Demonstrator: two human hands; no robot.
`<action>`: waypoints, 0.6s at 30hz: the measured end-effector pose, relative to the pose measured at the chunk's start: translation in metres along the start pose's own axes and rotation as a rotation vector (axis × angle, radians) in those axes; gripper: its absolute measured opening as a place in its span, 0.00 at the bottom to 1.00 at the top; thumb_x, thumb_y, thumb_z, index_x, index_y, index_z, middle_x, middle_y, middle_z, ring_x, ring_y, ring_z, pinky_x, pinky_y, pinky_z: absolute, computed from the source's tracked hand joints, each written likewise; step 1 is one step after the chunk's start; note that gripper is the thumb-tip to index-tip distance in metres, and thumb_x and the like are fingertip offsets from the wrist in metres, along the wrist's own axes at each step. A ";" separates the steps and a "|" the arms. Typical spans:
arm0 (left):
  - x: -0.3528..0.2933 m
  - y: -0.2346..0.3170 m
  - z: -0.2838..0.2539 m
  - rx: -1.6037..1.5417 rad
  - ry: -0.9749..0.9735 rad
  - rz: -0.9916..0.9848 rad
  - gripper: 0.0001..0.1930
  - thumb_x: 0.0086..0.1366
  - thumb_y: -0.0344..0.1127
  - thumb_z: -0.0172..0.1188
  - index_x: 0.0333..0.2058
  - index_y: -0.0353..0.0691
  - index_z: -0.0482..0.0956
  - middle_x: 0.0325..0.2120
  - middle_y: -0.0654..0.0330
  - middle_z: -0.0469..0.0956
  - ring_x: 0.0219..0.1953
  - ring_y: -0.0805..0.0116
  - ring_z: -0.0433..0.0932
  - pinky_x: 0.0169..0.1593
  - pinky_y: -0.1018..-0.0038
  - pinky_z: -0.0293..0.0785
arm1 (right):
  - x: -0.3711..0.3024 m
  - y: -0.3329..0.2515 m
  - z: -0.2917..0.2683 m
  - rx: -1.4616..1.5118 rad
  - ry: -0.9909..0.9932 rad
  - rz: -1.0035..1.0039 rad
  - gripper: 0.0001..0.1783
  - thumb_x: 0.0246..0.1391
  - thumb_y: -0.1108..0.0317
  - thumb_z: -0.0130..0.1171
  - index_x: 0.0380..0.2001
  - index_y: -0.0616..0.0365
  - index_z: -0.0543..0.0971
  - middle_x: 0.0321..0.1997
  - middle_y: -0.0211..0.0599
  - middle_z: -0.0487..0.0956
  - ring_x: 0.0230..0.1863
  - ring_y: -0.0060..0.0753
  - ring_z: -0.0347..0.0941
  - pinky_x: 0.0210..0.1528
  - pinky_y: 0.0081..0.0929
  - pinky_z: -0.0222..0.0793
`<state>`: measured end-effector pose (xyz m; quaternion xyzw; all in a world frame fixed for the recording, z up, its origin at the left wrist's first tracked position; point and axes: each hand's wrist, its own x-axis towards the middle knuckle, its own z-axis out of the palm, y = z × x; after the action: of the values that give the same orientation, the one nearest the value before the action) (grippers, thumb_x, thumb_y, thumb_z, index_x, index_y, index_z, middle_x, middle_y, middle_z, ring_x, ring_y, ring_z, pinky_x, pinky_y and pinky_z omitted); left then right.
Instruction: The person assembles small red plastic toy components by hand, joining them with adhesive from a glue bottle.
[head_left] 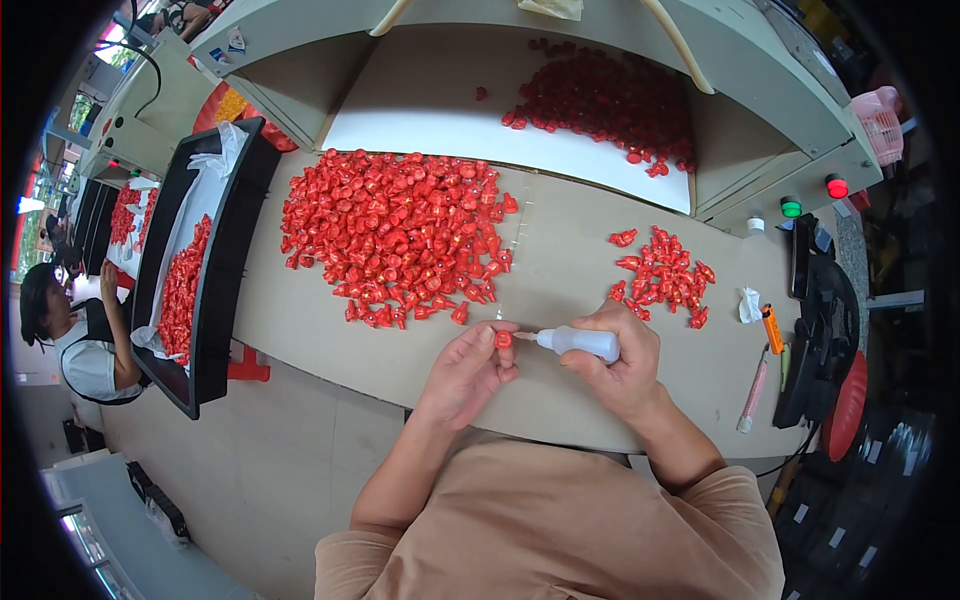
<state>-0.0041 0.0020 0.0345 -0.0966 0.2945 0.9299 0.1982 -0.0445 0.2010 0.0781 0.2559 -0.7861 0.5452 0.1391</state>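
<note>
Near the table's front edge, my left hand (466, 372) pinches one small red plastic part (503, 340) between thumb and fingers. My right hand (622, 362) is wrapped round a translucent white squeeze bottle (588, 343), tilted sideways. Its thin nozzle points left and its tip is close to the red part; whether they touch I cannot tell. Beyond my left hand lies a large heap of similar red parts (395, 235). A smaller group of red parts (668, 272) lies beyond my right hand.
A grey cabinet opening (430, 110) at the back holds more red parts (600, 105). A black tray (262, 160) with red parts stands left. At right lie a crumpled tissue (749, 305), an orange tool (772, 328) and a pink pen-like stick (753, 398). Another person (90, 350) sits far left.
</note>
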 end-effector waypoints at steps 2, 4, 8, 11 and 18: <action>0.000 0.000 0.000 -0.003 -0.002 0.005 0.15 0.70 0.40 0.47 0.46 0.34 0.72 0.30 0.66 0.71 0.32 0.77 0.68 0.37 0.76 0.65 | 0.000 0.000 0.000 -0.008 0.003 -0.003 0.21 0.40 0.58 0.72 0.31 0.59 0.75 0.24 0.36 0.75 0.23 0.31 0.71 0.23 0.24 0.65; 0.000 -0.001 -0.001 -0.007 -0.011 0.018 0.14 0.70 0.39 0.47 0.46 0.36 0.72 0.31 0.66 0.72 0.33 0.77 0.68 0.37 0.76 0.65 | 0.000 -0.001 0.000 -0.006 0.022 -0.006 0.21 0.39 0.58 0.73 0.31 0.59 0.75 0.24 0.36 0.75 0.23 0.31 0.71 0.23 0.24 0.65; 0.000 -0.002 -0.002 -0.006 -0.006 0.028 0.12 0.70 0.38 0.48 0.46 0.39 0.72 0.32 0.65 0.72 0.35 0.76 0.69 0.37 0.75 0.66 | 0.000 0.001 -0.001 -0.013 0.030 -0.025 0.21 0.39 0.59 0.73 0.31 0.59 0.75 0.23 0.36 0.75 0.22 0.30 0.71 0.23 0.24 0.64; 0.000 -0.001 -0.003 -0.018 -0.019 0.032 0.11 0.70 0.37 0.48 0.46 0.41 0.72 0.34 0.65 0.73 0.37 0.76 0.70 0.38 0.75 0.67 | 0.000 0.001 -0.002 -0.024 0.024 -0.025 0.21 0.39 0.60 0.73 0.31 0.59 0.75 0.23 0.36 0.75 0.22 0.31 0.70 0.23 0.24 0.64; -0.002 -0.001 -0.004 -0.036 -0.021 0.036 0.10 0.69 0.36 0.49 0.47 0.43 0.71 0.38 0.65 0.73 0.39 0.75 0.70 0.40 0.75 0.68 | -0.002 0.001 -0.002 -0.020 0.013 -0.007 0.20 0.39 0.61 0.73 0.30 0.59 0.74 0.23 0.36 0.74 0.22 0.31 0.70 0.22 0.24 0.64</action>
<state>-0.0019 -0.0006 0.0309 -0.0851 0.2772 0.9394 0.1828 -0.0434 0.2035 0.0770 0.2539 -0.7897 0.5383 0.1487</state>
